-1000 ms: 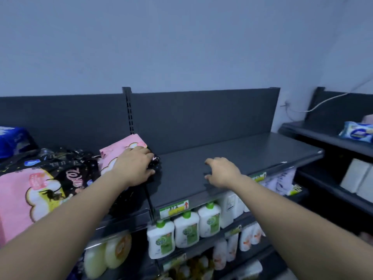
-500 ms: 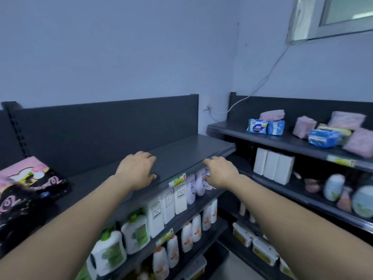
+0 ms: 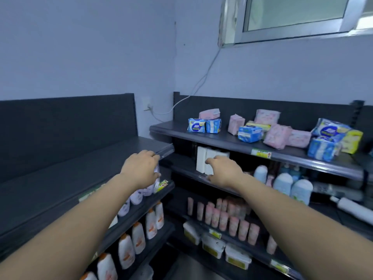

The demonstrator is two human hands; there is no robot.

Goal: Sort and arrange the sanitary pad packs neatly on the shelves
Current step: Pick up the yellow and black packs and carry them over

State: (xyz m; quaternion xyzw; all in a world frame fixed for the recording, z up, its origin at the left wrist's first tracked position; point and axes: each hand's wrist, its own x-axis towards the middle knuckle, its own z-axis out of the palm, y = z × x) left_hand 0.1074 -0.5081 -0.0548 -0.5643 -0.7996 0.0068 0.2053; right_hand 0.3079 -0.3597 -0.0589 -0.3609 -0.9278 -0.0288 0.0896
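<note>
Pad packs in blue, pink and yellow wrappers lie in a loose, unsorted scatter along the upper right shelf. Some stand upright, some are tilted and several lean on or overlap one another. At the left end of the scatter, two blue packs stand side by side with a pink pack resting across their tops. Neither hand touches any pack.

The right hand hangs below that shelf, in front of a row of white boxes on the next level down. Its forearm is extended, its back faces up, and its fingers are loosely bent and close together around nothing. Whether the fingertips touch the boxes cannot be told.

The left hand is stretched out at about the same height, just off the right-hand corner of the bare upper left shelf. Its back faces up and its fingers are curled downward, side by side. The fingertips are hidden behind the knuckles, and no object shows in its grasp.

Both forearms reach forward from the lower corners of the view and draw closer together toward the corner where the two shelf units meet. White bottles fill the lower left shelves. Pink tubes and pale tubs fill the lower right shelves. A cable runs down the wall from below a window.
</note>
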